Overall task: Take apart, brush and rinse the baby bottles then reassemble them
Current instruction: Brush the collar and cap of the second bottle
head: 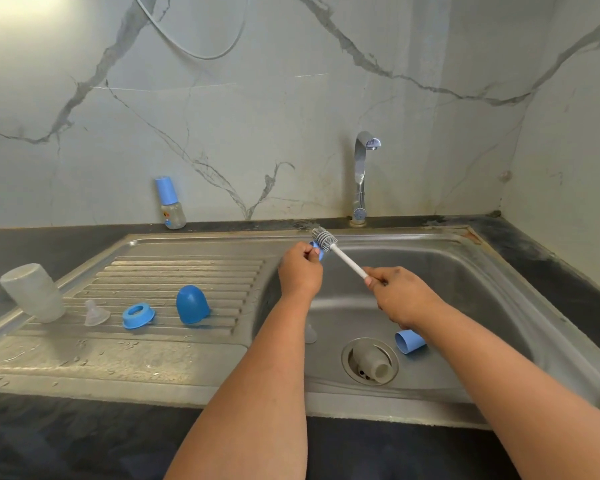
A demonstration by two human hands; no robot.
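**Ana:** Steel all round, the sink (465,271) wet and dull. Nearest us, below the right grip (400,294), a clear bottle body (373,363) lies over the drain, with a pale blue cap (409,342) on its side just beside it.

**Ben:** And the grips themselves?

**Ana:** Right grip is curled round the white handle of the bottle brush (326,239). Left grip (300,271) pinches a small blue ring (316,251) at its fingertips. The grey bristle head sits right at that ring, touching it as far as I can tell.

**Ben:** So brushing, then.

**Ana:** I'd judge so: the collar of the second bottle is being scrubbed, with its body and cap not yet done.

**Ben:** Out to the left of the left grip?

**Ana:** On the draining board, a blue dome cap (192,304), a blue collar (138,317), a clear teat (95,313) and a frosted bottle (32,292) mouth-down, all apart from one another. That set looks washed and not yet reassembled.

**Ben:** Farther back?

**Ana:** A third bottle (171,204), assembled, stands on the table against the wall; the tap (362,174) stands beyond the grips, with no water that I can see.

**Ben:** Next move?

**Ana:** Probably turning the ring so the bristles reach its thread, then water for rinsing.
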